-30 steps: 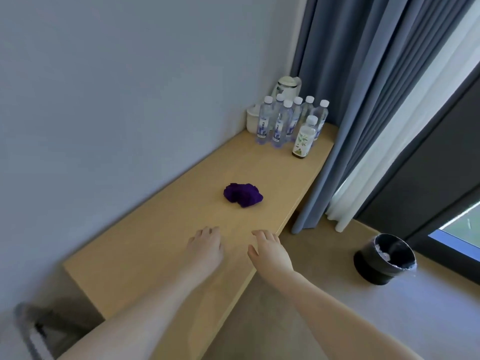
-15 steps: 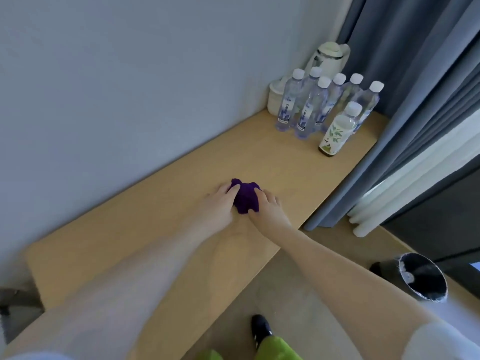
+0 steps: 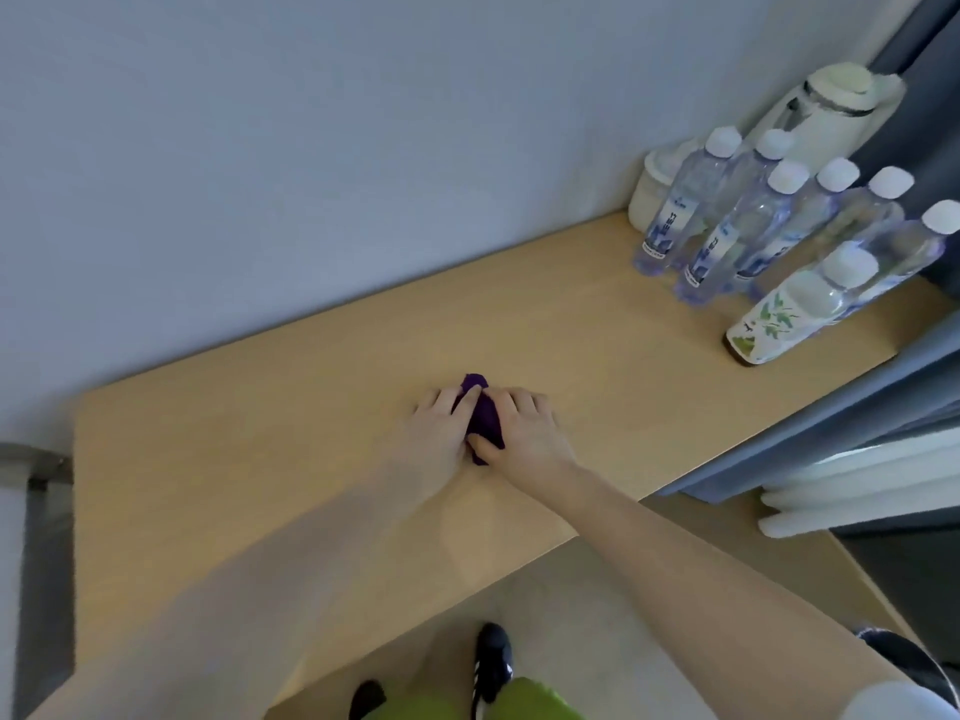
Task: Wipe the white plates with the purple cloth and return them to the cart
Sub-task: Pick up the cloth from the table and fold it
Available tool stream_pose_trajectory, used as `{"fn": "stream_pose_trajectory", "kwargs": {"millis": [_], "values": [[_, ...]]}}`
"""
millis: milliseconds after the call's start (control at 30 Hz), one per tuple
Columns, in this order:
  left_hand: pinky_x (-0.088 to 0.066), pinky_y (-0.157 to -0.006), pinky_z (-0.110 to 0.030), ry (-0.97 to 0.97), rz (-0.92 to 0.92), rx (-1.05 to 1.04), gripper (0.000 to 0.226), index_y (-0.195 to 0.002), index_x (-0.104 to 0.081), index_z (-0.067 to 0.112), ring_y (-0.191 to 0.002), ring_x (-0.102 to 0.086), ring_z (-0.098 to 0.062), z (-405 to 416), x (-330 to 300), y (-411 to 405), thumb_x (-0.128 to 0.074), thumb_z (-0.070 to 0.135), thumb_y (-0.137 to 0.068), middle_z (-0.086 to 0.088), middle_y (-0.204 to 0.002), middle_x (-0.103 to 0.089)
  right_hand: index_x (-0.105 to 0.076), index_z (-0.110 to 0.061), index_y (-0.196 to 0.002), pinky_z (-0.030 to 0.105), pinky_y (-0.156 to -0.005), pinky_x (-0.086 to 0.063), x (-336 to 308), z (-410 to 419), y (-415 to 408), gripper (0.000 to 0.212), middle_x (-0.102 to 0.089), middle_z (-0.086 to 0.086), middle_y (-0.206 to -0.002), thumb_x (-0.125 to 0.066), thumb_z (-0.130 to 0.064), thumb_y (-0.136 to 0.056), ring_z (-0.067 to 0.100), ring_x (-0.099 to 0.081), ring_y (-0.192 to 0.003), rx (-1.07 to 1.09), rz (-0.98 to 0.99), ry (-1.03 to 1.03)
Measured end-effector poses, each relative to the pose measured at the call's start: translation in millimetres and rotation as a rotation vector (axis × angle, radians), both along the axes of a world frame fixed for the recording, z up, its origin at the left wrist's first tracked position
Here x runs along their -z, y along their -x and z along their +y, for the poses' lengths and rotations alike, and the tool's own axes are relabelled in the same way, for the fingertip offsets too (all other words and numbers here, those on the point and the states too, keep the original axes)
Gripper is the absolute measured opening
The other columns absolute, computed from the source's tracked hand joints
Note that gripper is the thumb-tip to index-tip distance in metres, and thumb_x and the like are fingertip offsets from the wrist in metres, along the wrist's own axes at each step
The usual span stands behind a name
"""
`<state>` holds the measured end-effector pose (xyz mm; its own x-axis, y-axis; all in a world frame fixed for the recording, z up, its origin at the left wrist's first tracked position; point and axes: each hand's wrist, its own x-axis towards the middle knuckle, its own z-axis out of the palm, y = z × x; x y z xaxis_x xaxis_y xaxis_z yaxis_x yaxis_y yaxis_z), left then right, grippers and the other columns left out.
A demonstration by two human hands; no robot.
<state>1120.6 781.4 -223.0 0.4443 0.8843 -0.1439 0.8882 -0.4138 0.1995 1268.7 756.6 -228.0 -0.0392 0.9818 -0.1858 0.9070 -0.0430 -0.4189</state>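
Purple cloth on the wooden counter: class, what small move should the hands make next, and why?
Probably lift the purple cloth off the counter. Both the left hand and the right hand already grip it, and no plate is in view to wipe yet.

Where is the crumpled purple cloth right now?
In the head view, the crumpled purple cloth lies mid-desk on the light wooden desk, gripped between the left hand and right hand.

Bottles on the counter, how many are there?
7, clustered at the counter's far right corner: six clear bottles, one leaf-label bottle in front. More may hide behind.
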Motion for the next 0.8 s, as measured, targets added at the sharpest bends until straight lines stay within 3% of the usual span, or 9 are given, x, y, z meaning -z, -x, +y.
{"fn": "stream_pose_trajectory", "kwargs": {"millis": [100, 267, 333, 400, 500, 600, 667, 733, 800], "values": [[-0.030, -0.099, -0.030, -0.041, -0.016, -0.050, 0.058, -0.149, -0.021, 0.020, -0.132, -0.030, -0.019, -20, -3, 12, -0.039, 0.015, -0.094, 0.003, -0.147, -0.030, -0.039, -0.025, -0.135, 0.038, -0.107, -0.029, 4, -9, 12, 0.058, -0.041, 0.000, -0.138, -0.050, -0.054, -0.086, 0.024, -0.031, -0.129, -0.063, -0.075, -0.060], [-0.012, -0.116, -0.028, -0.028, -0.115, -0.054, 0.055, -0.146, -0.030, 0.011, -0.145, -0.014, -0.017, -59, -2, 37, -0.040, 0.005, -0.092, 0.001, -0.157, -0.015, -0.050, -0.010, -0.130, 0.041, -0.112, -0.027, 11, -47, 44, 0.056, -0.044, 0.010, -0.141, -0.055, -0.044, -0.087, 0.030, -0.035, -0.134, -0.155, -0.073, -0.174], [-0.024, -0.115, -0.034, -0.042, -0.103, -0.053, 0.056, -0.139, -0.042, 0.005, -0.141, -0.030, -0.024, -77, -6, 51, -0.054, 0.001, -0.085, -0.008, -0.152, -0.030, -0.057, -0.007, -0.123, 0.044, -0.107, -0.038, 11, -64, 58, 0.054, -0.054, 0.011, -0.132, -0.064, -0.041, -0.081, 0.031, -0.045, -0.128, -0.174, -0.083, -0.229], [-0.047, -0.096, -0.045, -0.048, -0.110, -0.067, 0.059, -0.120, -0.062, 0.000, -0.119, -0.056, -0.032, -96, -8, 68, -0.075, -0.005, -0.062, -0.015, -0.132, -0.056, -0.061, -0.008, -0.118, 0.044, -0.101, -0.044, 10, -80, 73, 0.054, -0.059, 0.010, -0.126, -0.069, -0.041, -0.076, 0.031, -0.051, -0.123, -0.191, -0.084, -0.248], [-0.053, -0.089, -0.044, -0.040, -0.089, -0.144, 0.063, -0.116, -0.065, 0.003, -0.114, -0.061, -0.028, -126, -11, 98, -0.081, 0.000, -0.055, -0.012, -0.126, -0.061, -0.060, -0.010, -0.121, 0.044, -0.102, -0.043, 10, -100, 104, 0.055, -0.058, 0.009, -0.127, -0.066, -0.042, -0.076, 0.031, -0.050, -0.124, -0.234, -0.077, -0.228], [-0.046, -0.098, -0.046, -0.054, -0.084, -0.200, 0.056, -0.127, -0.057, 0.001, -0.123, -0.054, -0.027, -155, -11, 133, -0.071, 0.007, -0.073, -0.013, -0.134, -0.054, -0.055, -0.012, -0.128, 0.044, -0.107, -0.038, 8, -114, 141, 0.058, -0.056, 0.008, -0.132, -0.062, -0.045, -0.080, 0.030, -0.046, -0.128, -0.315, -0.070, -0.192], [-0.035, -0.109, -0.046, -0.044, -0.037, -0.249, 0.052, -0.138, -0.045, 0.002, -0.133, -0.042, -0.025, -175, -12, 159, -0.043, 0.020, -0.089, -0.011, -0.145, -0.042, -0.056, -0.014, -0.129, 0.044, -0.106, -0.039, 7, -121, 166, 0.060, -0.058, 0.007, -0.130, -0.062, -0.048, -0.079, 0.029, -0.049, -0.126, -0.392, -0.107, -0.219], [-0.021, -0.116, -0.044, -0.013, 0.013, -0.304, 0.062, -0.145, -0.032, 0.006, -0.141, -0.028, -0.022, -191, -10, 184, -0.019, 0.033, -0.091, -0.007, -0.152, -0.029, -0.049, -0.015, -0.135, 0.045, -0.110, -0.033, 6, -126, 191, 0.062, -0.052, 0.007, -0.137, -0.056, -0.049, -0.084, 0.028, -0.044, -0.130, -0.473, -0.114, -0.227], [-0.023, -0.114, -0.044, -0.024, 0.042, -0.354, 0.063, -0.144, -0.035, 0.005, -0.139, -0.032, -0.021, -205, -11, 207, -0.018, 0.034, -0.091, -0.007, -0.150, -0.033, -0.036, -0.017, -0.144, 0.045, -0.115, -0.020, 6, -129, 216, 0.065, -0.040, 0.008, -0.147, -0.045, -0.049, -0.089, 0.028, -0.031, -0.138, -0.556, -0.106, -0.199]]}}
